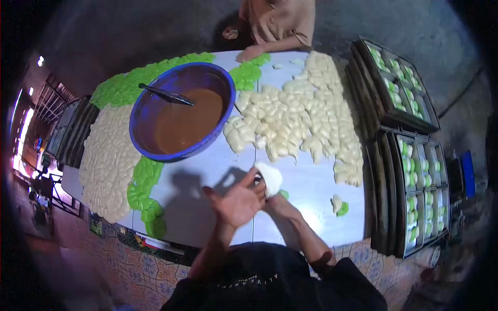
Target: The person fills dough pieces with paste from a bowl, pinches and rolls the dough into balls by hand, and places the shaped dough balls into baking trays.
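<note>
A flattened white dough piece [271, 179] is up between my hands, over the front of the table. My left hand [237, 203] has its palm turned up and its thumb spread wide, with the fingertips against the dough's left edge. Below the dough, my right hand [282, 208] is closed, apparently gripping its lower edge; the fingers are partly hidden. A bit of green dough [284, 195] shows beside the right hand. To the right, a small white and green dough pair [340, 205] lies on the table.
A purple basin [181, 157] of brown filling holds a dark-handled utensil [166, 95]. Cream dough pieces [285, 122] and green ones [145, 189] cover much of the table. Stacked trays [423, 192] of green-and-white rolls stand right. Another person [280, 26] is across the table.
</note>
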A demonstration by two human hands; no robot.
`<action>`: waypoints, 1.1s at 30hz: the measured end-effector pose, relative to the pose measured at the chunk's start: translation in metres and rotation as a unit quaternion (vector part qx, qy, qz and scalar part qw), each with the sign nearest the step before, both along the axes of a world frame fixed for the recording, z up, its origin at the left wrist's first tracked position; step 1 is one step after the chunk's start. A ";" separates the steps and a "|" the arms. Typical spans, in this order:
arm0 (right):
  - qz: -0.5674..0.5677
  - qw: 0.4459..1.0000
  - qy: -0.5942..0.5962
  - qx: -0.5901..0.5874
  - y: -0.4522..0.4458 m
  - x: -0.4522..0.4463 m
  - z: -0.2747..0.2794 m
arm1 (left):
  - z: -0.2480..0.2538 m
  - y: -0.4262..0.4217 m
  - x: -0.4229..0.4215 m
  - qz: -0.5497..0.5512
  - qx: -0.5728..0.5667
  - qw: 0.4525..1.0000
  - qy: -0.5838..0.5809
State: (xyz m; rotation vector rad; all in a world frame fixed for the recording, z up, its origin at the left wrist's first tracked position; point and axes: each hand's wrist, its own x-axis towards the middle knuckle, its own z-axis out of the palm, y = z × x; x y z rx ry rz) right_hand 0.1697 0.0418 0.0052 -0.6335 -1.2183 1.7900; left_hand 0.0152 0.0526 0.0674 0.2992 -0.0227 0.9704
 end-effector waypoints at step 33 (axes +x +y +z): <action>-0.312 0.901 -0.192 0.234 -0.008 -0.008 0.017 | -0.018 -0.014 -0.002 0.216 0.148 0.763 0.591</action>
